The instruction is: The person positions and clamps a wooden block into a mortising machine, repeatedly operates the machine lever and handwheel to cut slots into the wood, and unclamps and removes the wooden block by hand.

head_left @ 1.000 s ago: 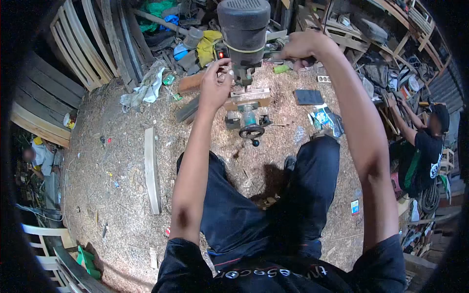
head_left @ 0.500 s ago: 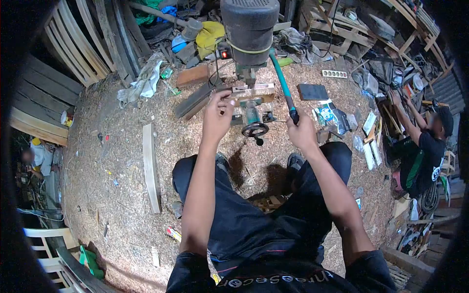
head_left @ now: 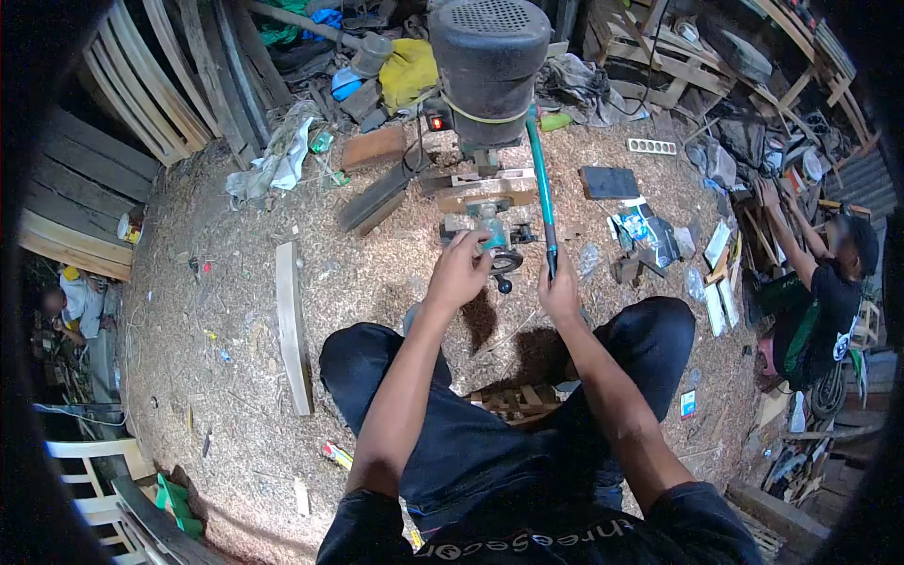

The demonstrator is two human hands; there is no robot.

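In the head view, a drilling or mortising machine with a dark motor housing [head_left: 490, 66] stands in front of me. My right hand [head_left: 561, 296] is wrapped round the black grip of its long green lever [head_left: 540, 174], which slants down toward me. At the left rim of the black handwheel [head_left: 506, 266], my left hand [head_left: 459, 271] has its fingers curled against the wheel; the fingertips are partly hidden. Behind the wheel is the green clamp body [head_left: 487, 221]. A light wooden piece [head_left: 485, 196] lies across the machine below the drill head.
Wood shavings cover the floor. Dark beams [head_left: 381, 200], a curved board [head_left: 293, 328], a dark block [head_left: 608, 183] and a power strip [head_left: 652, 147] lie around. A co-worker [head_left: 829, 282] sits at the right; another person [head_left: 80, 306] is at the far left.
My left hand has come down from beside the wooden piece to the handwheel. My right hand stays on the lever, now lower in view. The wooden piece shows more plainly.
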